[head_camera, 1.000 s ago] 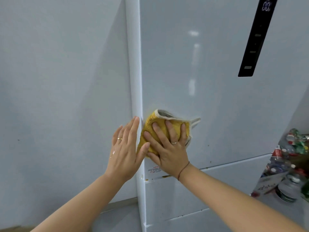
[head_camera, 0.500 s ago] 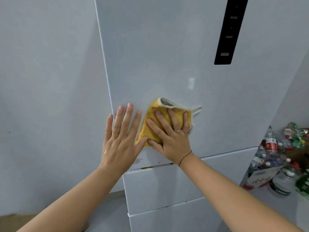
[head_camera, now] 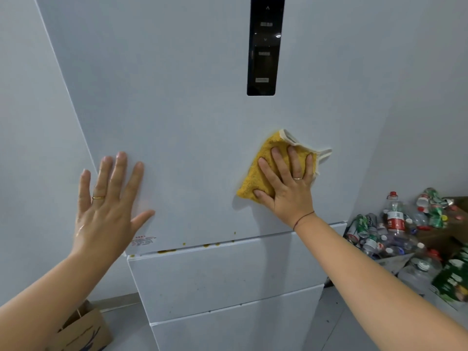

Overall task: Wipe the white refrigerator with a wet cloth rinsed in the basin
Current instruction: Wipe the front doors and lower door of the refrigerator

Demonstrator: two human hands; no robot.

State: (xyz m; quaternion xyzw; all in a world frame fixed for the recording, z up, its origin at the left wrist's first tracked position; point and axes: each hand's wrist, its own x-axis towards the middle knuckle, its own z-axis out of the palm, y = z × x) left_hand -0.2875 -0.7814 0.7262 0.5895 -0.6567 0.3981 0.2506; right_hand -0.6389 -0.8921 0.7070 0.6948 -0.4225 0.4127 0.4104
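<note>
Left: my left hand (head_camera: pixel 106 206), fingers straight and apart, lay flat on the refrigerator (head_camera: pixel 190 110) door. Right: my right hand (head_camera: pixel 288 188), fingers spread, pressed the cloth (head_camera: pixel 255 178) to it. Step: wiping. Next, I judged: downward, to the yellow spots (head_camera: pixel 167 251).

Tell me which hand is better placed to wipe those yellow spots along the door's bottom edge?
The right hand, probably: it presses the yellow cloth flat on the refrigerator door, above the spots. The left hand is bare.
</note>
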